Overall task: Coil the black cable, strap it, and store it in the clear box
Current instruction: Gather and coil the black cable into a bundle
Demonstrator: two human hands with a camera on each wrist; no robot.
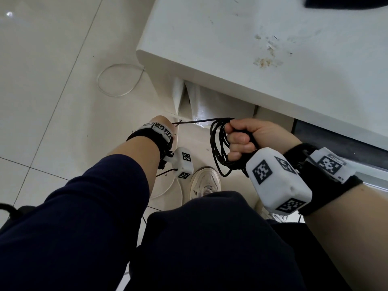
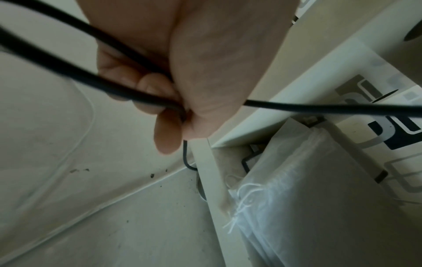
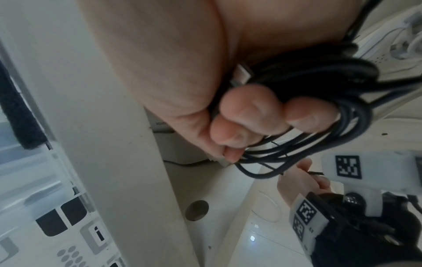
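Note:
My right hand (image 1: pixel 241 139) grips a bundle of several loops of the black cable (image 1: pixel 218 148) below the table's front edge; in the right wrist view its fingers (image 3: pixel 251 112) curl round the coil (image 3: pixel 338 101), with a metal plug tip (image 3: pixel 242 75) against the palm. A single strand (image 1: pixel 195 121) runs left from the coil to my left hand (image 1: pixel 161 122), whose fingers (image 2: pixel 160 101) pinch the cable (image 2: pixel 331 109) low near the floor. A clear box with a black strap (image 3: pixel 20 112) on it shows only at the left edge of the right wrist view.
The white table (image 1: pixel 262 55) fills the upper right, its corner above my hands. Under it stand a plastic-wrapped panel (image 2: pixel 319 198) and a table leg (image 2: pixel 210 180). A thin white wire loop (image 1: pixel 117 80) lies on the tiled floor. My knees and a white shoe (image 1: pixel 205 181) are below.

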